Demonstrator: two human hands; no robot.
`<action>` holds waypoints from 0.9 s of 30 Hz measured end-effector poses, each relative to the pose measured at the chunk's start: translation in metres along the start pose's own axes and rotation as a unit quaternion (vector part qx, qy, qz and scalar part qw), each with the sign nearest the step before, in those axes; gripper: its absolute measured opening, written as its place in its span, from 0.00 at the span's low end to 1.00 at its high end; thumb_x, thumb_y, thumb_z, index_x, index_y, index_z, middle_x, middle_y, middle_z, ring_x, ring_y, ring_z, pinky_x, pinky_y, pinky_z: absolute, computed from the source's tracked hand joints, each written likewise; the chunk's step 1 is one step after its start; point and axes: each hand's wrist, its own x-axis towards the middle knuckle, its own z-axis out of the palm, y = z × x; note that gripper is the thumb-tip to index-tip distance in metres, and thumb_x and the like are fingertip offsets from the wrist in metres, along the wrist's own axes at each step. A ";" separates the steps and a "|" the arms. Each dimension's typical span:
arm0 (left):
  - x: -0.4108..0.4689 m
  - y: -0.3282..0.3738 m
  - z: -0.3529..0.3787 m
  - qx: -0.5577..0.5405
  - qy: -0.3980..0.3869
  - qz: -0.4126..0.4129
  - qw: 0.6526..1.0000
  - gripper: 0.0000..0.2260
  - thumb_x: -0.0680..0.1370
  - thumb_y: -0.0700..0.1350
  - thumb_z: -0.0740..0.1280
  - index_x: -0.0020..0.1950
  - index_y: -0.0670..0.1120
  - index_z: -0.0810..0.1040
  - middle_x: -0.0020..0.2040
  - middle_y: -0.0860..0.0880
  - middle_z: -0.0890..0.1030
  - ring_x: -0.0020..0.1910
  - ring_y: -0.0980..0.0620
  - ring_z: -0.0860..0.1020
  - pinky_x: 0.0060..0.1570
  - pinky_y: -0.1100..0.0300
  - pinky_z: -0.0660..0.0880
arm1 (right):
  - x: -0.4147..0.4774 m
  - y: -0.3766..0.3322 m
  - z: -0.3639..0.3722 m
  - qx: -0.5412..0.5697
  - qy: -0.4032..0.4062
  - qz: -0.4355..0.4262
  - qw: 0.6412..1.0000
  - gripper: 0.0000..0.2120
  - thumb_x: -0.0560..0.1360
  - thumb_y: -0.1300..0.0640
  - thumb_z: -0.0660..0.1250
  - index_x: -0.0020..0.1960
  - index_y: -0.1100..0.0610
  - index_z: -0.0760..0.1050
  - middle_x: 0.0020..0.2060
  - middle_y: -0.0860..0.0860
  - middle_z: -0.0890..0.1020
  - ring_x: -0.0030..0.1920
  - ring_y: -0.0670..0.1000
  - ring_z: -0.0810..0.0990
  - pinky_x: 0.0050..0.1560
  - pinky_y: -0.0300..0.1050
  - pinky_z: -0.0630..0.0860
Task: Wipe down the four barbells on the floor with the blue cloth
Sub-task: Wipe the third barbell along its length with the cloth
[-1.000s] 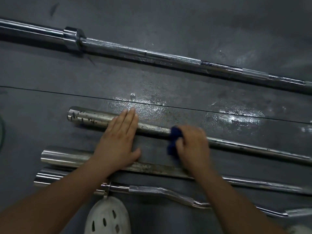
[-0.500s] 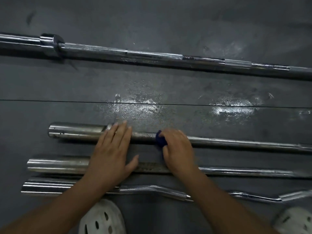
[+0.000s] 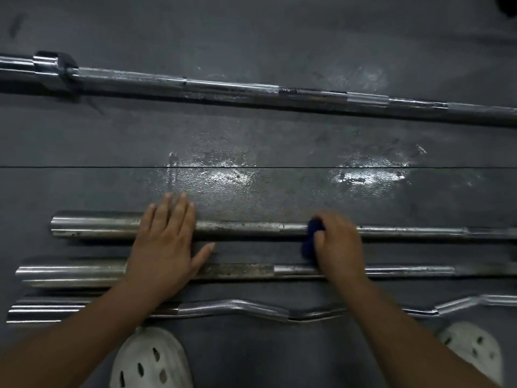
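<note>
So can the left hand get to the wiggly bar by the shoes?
Probably yes. The left hand lies flat just beyond it, its forearm crosses over the wiggly bar, and nothing covers that bar.

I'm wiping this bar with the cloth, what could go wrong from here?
The round bar is steadied only by the flat left hand, so it may roll as the right hand rubs with the blue cloth. The shiny patches on the floor look wet and could be slippery.
</note>
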 end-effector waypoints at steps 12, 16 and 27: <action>0.007 0.044 0.011 -0.018 -0.032 0.104 0.994 0.39 0.79 0.70 0.49 0.80 0.44 0.59 0.81 0.44 0.57 0.79 0.44 0.56 0.75 0.41 0.57 | -0.001 0.014 0.005 -0.010 0.013 -0.088 0.996 0.18 0.63 0.61 0.59 0.52 0.55 0.77 0.48 0.53 0.81 0.47 0.58 0.75 0.58 0.54 0.70; 0.010 0.048 0.011 -0.013 -0.041 0.091 0.995 0.40 0.78 0.71 0.48 0.81 0.43 0.56 0.81 0.43 0.54 0.80 0.44 0.52 0.75 0.41 0.55 | 0.006 0.071 -0.019 -0.018 0.064 0.054 0.996 0.15 0.67 0.63 0.58 0.49 0.60 0.78 0.43 0.58 0.80 0.44 0.59 0.74 0.53 0.54 0.71; 0.051 0.046 -0.007 -0.015 -0.030 0.050 0.998 0.42 0.77 0.73 0.40 0.82 0.46 0.51 0.82 0.46 0.52 0.80 0.48 0.49 0.77 0.44 0.48 | 0.012 -0.014 -0.002 0.026 -0.035 -0.201 0.979 0.24 0.65 0.65 0.68 0.61 0.57 0.75 0.58 0.54 0.77 0.56 0.56 0.72 0.62 0.52 0.69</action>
